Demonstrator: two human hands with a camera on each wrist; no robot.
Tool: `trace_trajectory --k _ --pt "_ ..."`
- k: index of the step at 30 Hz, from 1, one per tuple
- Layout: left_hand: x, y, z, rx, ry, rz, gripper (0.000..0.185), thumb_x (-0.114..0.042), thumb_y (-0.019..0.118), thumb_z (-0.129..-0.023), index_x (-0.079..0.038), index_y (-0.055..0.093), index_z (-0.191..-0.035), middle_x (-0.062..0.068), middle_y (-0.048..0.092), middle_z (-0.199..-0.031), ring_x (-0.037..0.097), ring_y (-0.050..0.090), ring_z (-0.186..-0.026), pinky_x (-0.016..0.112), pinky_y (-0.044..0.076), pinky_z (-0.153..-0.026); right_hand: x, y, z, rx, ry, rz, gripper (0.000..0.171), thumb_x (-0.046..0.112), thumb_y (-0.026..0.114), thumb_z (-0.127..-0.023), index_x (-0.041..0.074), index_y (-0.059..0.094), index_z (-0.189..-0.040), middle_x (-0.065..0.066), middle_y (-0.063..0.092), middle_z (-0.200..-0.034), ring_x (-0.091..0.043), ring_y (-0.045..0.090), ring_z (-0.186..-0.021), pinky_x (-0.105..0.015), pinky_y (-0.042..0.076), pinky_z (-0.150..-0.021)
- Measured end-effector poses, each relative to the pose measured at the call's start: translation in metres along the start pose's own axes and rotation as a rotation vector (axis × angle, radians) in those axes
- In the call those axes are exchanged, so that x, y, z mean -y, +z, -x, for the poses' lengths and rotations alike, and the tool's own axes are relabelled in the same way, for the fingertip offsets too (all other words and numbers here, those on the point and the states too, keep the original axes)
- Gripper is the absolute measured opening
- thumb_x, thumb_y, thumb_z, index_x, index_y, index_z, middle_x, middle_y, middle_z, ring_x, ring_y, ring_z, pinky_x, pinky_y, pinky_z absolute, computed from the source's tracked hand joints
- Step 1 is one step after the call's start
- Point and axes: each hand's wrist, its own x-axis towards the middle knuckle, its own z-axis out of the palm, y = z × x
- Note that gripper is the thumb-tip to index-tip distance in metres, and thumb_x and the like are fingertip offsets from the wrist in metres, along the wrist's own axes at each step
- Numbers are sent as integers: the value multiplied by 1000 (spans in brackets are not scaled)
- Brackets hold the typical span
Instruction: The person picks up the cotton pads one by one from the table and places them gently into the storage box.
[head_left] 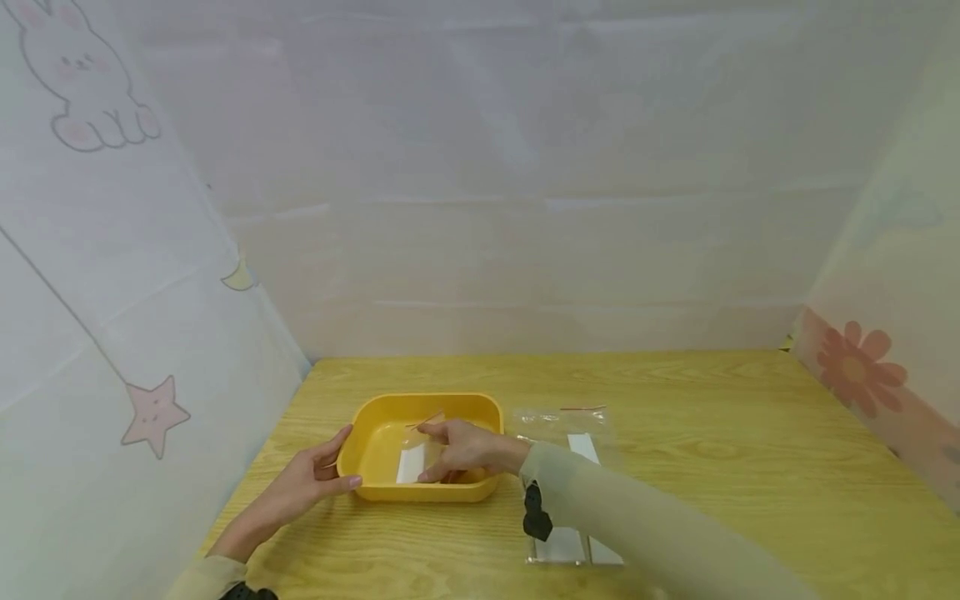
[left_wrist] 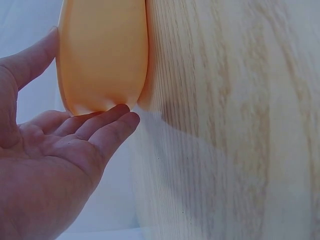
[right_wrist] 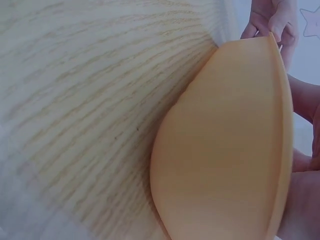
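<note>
A yellow plastic tub [head_left: 427, 493] stands on the table. At its left end my left hand [head_left: 303, 483] holds it, thumb at the near rim and fingers along the end wall; the left wrist view shows those fingertips against the tub [left_wrist: 102, 55]. My right hand [head_left: 468, 450] reaches inside and grips a small clear zip bag [head_left: 411, 462] with a white panel and a red zip line. What else lies under that hand is hidden. In the right wrist view the tub's wall [right_wrist: 220, 145] covers most of the right hand [right_wrist: 305, 200].
Right of the tub, clear zip bags [head_left: 558, 546] with white panels and a red strip lie flat, partly behind the right sleeve [head_left: 637, 517]. The wood-grain table [head_left: 712, 433] is bordered by pale printed sheets [head_left: 525, 208] at the back and both sides.
</note>
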Motion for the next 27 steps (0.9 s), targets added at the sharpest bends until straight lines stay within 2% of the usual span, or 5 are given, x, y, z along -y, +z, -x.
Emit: trace_trajectory --k 6,11,17,21,27 --pt "1 -2 0 -2 0 -10 93 -14 72 -103 3 7 -167 31 9 -168 50 42 -142 33 56 -98 8 -6 4 40 -4 46 90 3 88 -86 1 39 -162 -12 70 -88 -19 62 -62 -35 61 -67" --pt "1 -2 0 -5 -8 -15 92 -14 72 -103 2 8 -167 30 8 -169 50 40 -144 33 56 -99 13 -9 8 59 42 93 90 7 87 -89 2 37 -163 -9 70 -84 -22 65 -66 -39 62 -73" --pt "0 -1 1 -17 -17 -24 93 -15 73 -103 3 8 -167 31 10 -168 50 39 -144 34 55 -99 19 -12 13 78 90 142 87 10 84 -92 4 36 -164 -14 70 -84 -26 67 -73 -41 61 -78" --pt "-1 -1 1 -15 -16 -22 93 -14 72 -103 3 8 -167 31 10 -168 51 39 -144 34 55 -100 22 -16 17 86 92 135 86 8 82 -93 4 34 -165 -12 68 -90 -24 64 -72 -40 61 -76" --pt "-2 0 1 -16 -23 -22 93 -15 73 -102 2 8 -167 30 9 -169 50 38 -145 34 55 -100 21 -34 27 64 20 179 78 10 82 -93 6 43 -161 -20 51 -151 -26 66 -80 -42 60 -80"
